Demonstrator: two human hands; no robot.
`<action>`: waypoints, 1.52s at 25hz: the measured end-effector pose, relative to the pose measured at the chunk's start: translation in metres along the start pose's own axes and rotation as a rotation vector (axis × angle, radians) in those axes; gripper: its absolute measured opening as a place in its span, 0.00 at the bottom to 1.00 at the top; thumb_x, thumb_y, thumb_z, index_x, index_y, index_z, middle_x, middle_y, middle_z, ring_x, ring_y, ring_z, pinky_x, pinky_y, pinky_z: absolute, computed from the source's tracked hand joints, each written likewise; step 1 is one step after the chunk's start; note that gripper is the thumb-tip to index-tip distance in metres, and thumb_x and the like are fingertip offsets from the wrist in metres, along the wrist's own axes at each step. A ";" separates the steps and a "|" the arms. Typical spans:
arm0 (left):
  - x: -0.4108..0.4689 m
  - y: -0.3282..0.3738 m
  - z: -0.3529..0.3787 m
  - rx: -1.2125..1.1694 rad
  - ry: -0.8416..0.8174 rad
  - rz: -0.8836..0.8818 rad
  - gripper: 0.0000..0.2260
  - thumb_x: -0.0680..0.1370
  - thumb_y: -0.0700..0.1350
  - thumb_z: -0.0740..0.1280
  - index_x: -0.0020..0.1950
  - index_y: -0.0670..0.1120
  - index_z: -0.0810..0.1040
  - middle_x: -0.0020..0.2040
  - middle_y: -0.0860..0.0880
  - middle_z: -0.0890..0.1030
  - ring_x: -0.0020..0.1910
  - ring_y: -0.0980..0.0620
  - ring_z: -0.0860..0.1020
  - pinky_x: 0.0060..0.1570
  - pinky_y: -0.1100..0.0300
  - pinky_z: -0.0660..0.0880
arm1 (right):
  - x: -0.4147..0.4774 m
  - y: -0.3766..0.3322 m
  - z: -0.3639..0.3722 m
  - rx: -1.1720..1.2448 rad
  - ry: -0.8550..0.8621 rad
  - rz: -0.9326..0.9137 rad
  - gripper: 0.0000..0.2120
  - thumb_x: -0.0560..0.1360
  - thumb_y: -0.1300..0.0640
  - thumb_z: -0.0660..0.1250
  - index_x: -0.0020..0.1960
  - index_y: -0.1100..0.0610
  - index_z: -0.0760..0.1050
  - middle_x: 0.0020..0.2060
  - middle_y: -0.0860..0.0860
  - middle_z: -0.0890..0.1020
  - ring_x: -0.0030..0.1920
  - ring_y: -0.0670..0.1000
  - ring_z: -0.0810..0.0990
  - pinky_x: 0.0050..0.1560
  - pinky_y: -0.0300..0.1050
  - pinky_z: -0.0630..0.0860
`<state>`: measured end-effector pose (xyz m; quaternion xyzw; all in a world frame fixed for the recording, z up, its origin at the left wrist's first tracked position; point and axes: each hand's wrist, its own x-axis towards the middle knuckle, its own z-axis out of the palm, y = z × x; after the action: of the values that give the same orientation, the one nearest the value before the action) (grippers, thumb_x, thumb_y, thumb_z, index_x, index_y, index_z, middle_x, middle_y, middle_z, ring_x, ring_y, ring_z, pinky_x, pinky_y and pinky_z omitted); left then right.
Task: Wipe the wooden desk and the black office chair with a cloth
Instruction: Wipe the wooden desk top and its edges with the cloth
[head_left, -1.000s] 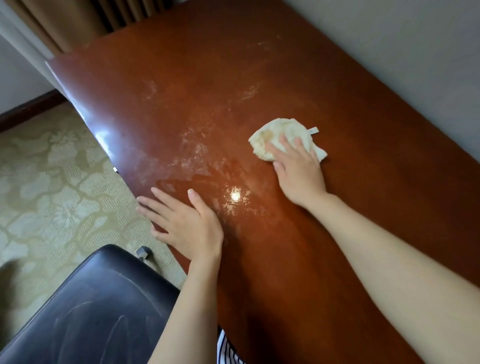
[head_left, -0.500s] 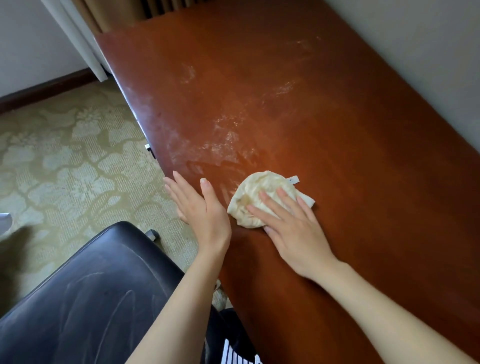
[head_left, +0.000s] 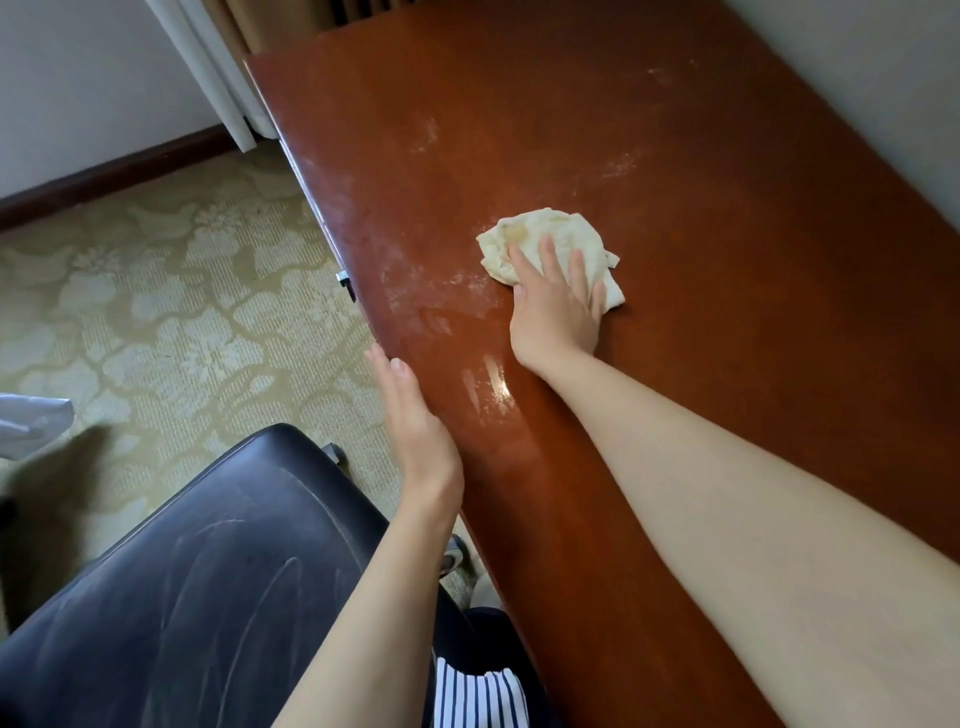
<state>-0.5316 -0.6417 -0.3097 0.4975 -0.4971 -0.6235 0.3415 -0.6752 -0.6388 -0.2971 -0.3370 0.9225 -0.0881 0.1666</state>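
1. Bench (head_left: 727, 322): reddish-brown polished wood, running from the near right to the far left, its right long side against a pale wall (head_left: 872, 78). Whitish dusty streaks (head_left: 428, 137) lie on the far and middle surface. A wet-looking glossy patch (head_left: 491, 387) sits near the left edge.

2. Cloth (head_left: 540, 231): cream, crumpled into a loose wad, lying on the bench top about midway along it, well clear of both long edges.

3. Right grip (head_left: 558, 312): the person's right hand, bare forearm reaching in from the near right. Its fingers are straight and spread, laid flat on the near half of the cloth and pressing it to the wood, not curled round it.

4. Left grip (head_left: 415, 421): the left hand, seen edge-on at the bench's left edge, near the glossy patch. Its fingers are straight and together and it holds nothing. Whether it touches the edge cannot be told.

5. Office chair (head_left: 182, 571): black leather-like surface with pale smears, near left, beside the bench and under the left forearm.

6. Carpet (head_left: 156, 312): beige with a floral pattern, left of the bench.

7. Striped garment (head_left: 478, 699): dark and white, at the near edge.
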 end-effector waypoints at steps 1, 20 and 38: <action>0.001 -0.001 -0.001 -0.023 -0.003 -0.009 0.32 0.78 0.60 0.48 0.79 0.47 0.51 0.79 0.52 0.53 0.76 0.59 0.52 0.76 0.52 0.50 | -0.006 0.000 0.002 -0.018 0.013 -0.043 0.22 0.84 0.53 0.48 0.76 0.40 0.52 0.78 0.44 0.48 0.77 0.52 0.42 0.75 0.54 0.40; 0.001 0.003 -0.021 -0.444 -0.100 -0.226 0.25 0.83 0.56 0.42 0.78 0.46 0.51 0.78 0.51 0.53 0.76 0.57 0.53 0.75 0.58 0.49 | -0.074 0.040 0.007 -0.198 -0.200 -0.755 0.23 0.80 0.45 0.43 0.73 0.39 0.60 0.75 0.44 0.61 0.76 0.53 0.55 0.74 0.54 0.53; -0.002 0.007 -0.019 -0.590 0.034 -0.276 0.22 0.84 0.52 0.43 0.76 0.46 0.59 0.75 0.51 0.65 0.74 0.54 0.60 0.74 0.57 0.54 | -0.090 0.036 0.014 -0.077 -0.130 -0.712 0.21 0.80 0.48 0.46 0.72 0.39 0.62 0.73 0.43 0.64 0.76 0.50 0.55 0.74 0.50 0.47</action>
<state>-0.5132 -0.6476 -0.3027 0.4501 -0.2170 -0.7728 0.3914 -0.6269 -0.5533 -0.2979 -0.6479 0.7375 -0.0840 0.1710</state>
